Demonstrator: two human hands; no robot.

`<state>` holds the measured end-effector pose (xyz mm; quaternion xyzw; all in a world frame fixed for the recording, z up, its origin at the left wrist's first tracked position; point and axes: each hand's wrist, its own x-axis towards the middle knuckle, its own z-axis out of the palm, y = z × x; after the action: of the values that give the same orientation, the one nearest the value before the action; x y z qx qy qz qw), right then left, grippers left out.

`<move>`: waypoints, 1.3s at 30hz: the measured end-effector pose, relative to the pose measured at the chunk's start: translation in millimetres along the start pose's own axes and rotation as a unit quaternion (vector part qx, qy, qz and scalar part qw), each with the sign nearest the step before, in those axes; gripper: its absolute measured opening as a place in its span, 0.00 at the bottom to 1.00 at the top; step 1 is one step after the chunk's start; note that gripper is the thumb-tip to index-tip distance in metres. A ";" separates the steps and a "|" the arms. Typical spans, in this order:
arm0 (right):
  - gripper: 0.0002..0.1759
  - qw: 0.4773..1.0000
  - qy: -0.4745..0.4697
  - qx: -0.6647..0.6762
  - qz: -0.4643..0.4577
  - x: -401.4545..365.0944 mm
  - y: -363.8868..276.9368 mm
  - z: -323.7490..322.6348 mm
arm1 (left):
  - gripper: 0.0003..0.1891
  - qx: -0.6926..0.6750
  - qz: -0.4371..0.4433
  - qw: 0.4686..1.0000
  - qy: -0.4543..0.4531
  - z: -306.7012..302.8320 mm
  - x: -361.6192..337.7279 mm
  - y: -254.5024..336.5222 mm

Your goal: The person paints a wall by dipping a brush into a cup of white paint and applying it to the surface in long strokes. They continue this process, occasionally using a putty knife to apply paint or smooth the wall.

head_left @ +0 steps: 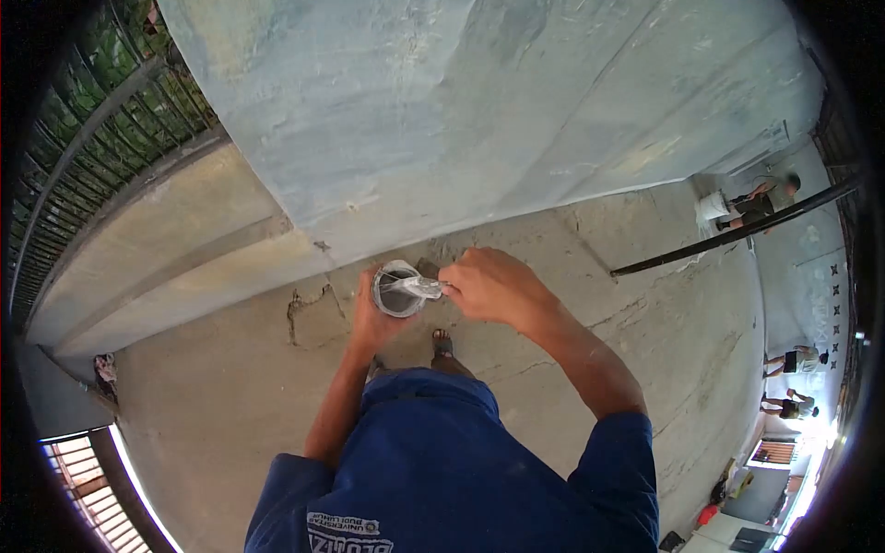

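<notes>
A round, paint-smeared container point(399, 300) is held in front of the body, its opening facing up. My left hand point(369, 318) is wrapped round its left side. Fingers closed, my right hand point(479, 284) grips the handle of a white-coated brush point(422, 288), whose head lies over the container's opening. Inside, the container looks grey, with white streaks near the rim. Just beyond both hands stands a large wall point(369, 120) with patchy pale blue-grey paint.
Cracked concrete floor point(230, 405) lies underfoot. A metal fence point(101, 120) tops the low wall at left. A dark pole point(737, 230) slants at right. One person point(761, 203) is beside a white bucket point(713, 205); two people point(795, 361) are farther off.
</notes>
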<state>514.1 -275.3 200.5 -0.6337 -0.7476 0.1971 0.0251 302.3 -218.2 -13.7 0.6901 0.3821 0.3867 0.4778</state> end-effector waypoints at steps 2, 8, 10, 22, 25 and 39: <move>0.09 1.000 0.003 -0.006 -0.001 3.2 -3.8 0.5 | 0.51 0.007 0.006 1.000 -0.002 -2.3 -2.1 0.3; 0.10 0.999 0.011 -0.024 -0.023 10.7 -6.4 4.8 | 0.51 -0.005 0.008 1.000 -0.016 0.0 -4.0 -16.9; 0.10 1.000 -0.015 -0.012 -0.002 12.4 -8.4 4.0 | 0.52 0.002 -0.012 1.000 -0.002 2.0 -4.1 -19.1; 0.08 1.000 0.004 -0.012 -0.014 26.1 -0.9 17.6 | 0.48 -0.106 -0.036 0.994 -0.014 2.7 -5.2 -50.8; 0.09 0.999 0.029 -0.007 -0.010 25.6 2.6 23.0 | 0.46 -0.021 -0.034 0.999 -0.007 -1.7 7.7 -33.4; 0.15 0.982 0.131 -0.057 -0.122 45.3 89.8 -147.5 | 0.45 -0.002 0.019 0.986 0.163 -26.0 77.0 -0.6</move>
<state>631.8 -182.4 297.4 -0.5581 -0.8198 0.0650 0.1107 310.3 -139.6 5.0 0.6244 0.4408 0.5038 0.4026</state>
